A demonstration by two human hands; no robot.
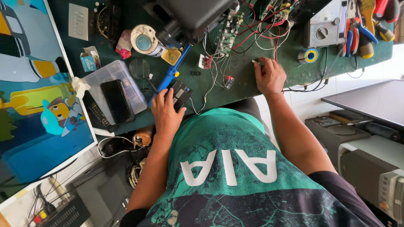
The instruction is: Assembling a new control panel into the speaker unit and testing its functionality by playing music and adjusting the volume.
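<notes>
Green-and-black shirt fills the bottom of the frame, closest to the lens, and both forearms reach up from it onto the dark green workbench (294,69). Left hand (166,111), just left of centre, lies palm-down with fingers curled over a small black module (180,93); it looks pinned flat against the bench edge, likely so it cannot slide, with only its upper right corner peeking past the fingertips. A blue-handled soldering iron (171,72) slants up from that hand toward the upper middle, its grip just beside the knuckles, within easy reach. Right hand (269,77), right of centre, is loosely closed, thumb and forefinger pinched on a thin metal tip (256,62) poking out at its upper left; what tool that belongs to, hard to say. Between the two hands sits a tiny board with a red light (228,81), loose white and red wires looping off it toward the green circuit boards (229,27) at top centre, so it lies nearer the right hand, just to its lower left. Upper right, pliers (352,31) and a solder spool (310,55) wait by a grey meter (326,25). Left side, a clear plastic box (107,77) carries a dark phone (116,101), beside a bright cartoon screen (38,92).
</notes>
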